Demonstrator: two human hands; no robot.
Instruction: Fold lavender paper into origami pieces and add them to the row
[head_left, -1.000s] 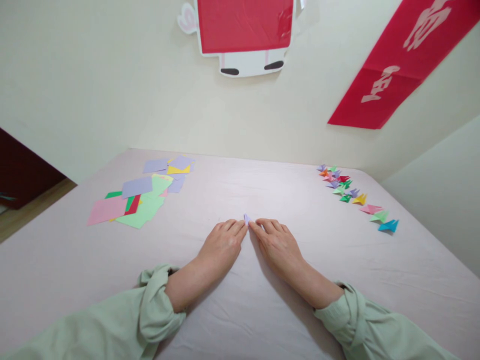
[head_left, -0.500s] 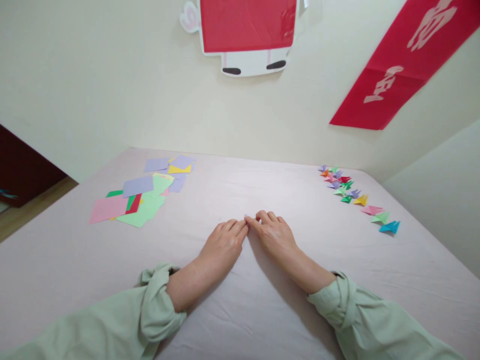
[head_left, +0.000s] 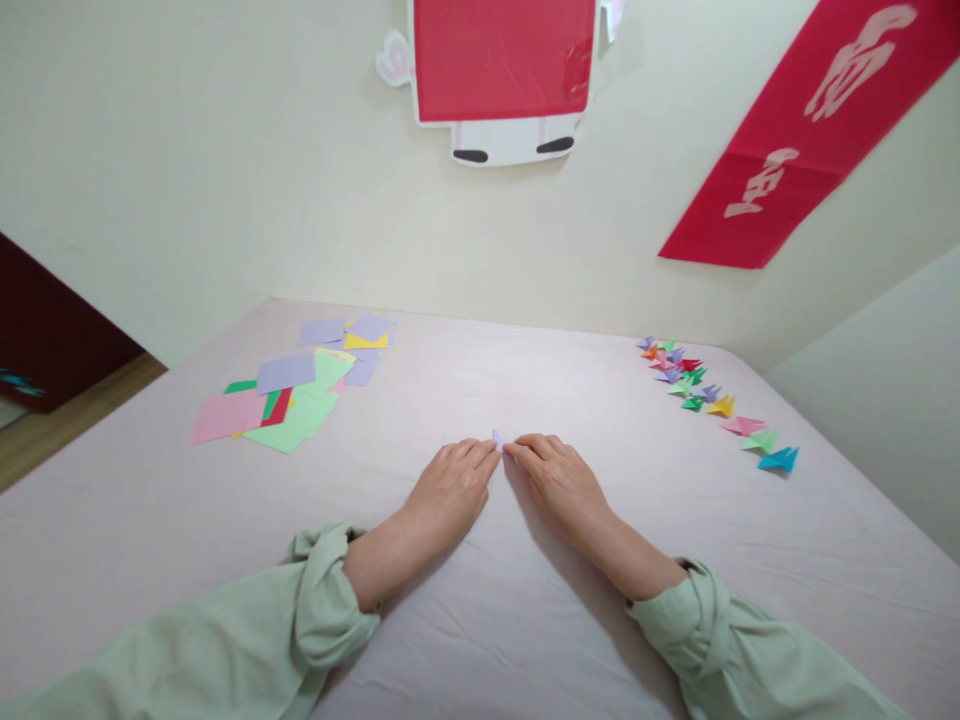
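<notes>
My left hand (head_left: 450, 486) and my right hand (head_left: 556, 477) lie knuckles up on the pale pink table (head_left: 480, 600), fingertips meeting in the middle. Between the fingertips sits a tiny lilac folded paper piece (head_left: 497, 439), pressed by both hands against the table. Only its tip shows above my fingers. Pale green sleeves are rolled up at both wrists.
Flat coloured paper sheets (head_left: 292, 390) are scattered at the far left. A row of several small folded paper shapes (head_left: 712, 400) runs along the far right, ending in a blue one (head_left: 778, 459). Red paper banners (head_left: 787, 150) hang on the cream wall behind.
My hands stay together on the lilac piece; the right fingers shifted slightly over it. The view drifted a little.
</notes>
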